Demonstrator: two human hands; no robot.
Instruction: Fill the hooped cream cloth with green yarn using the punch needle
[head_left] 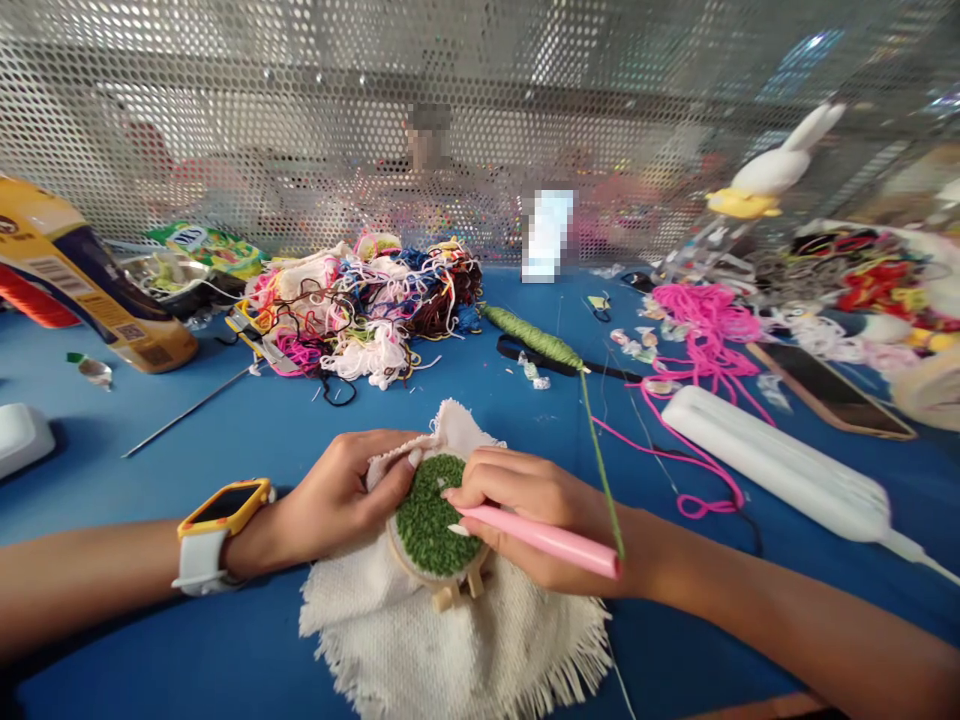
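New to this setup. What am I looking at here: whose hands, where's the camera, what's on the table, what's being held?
There is no machine: a person works with bare hands, filmed by one camera on their head, looking down and forward. The left hand, a watch on its wrist, steadies a small wooden hoop stretched with cream cloth, part filled with green stitching. The right hand grips a pink needle tool fed by green yarn from a skein. On the blue table lie a tangle of coloured threads, pink yarn, a phone and a white tube.
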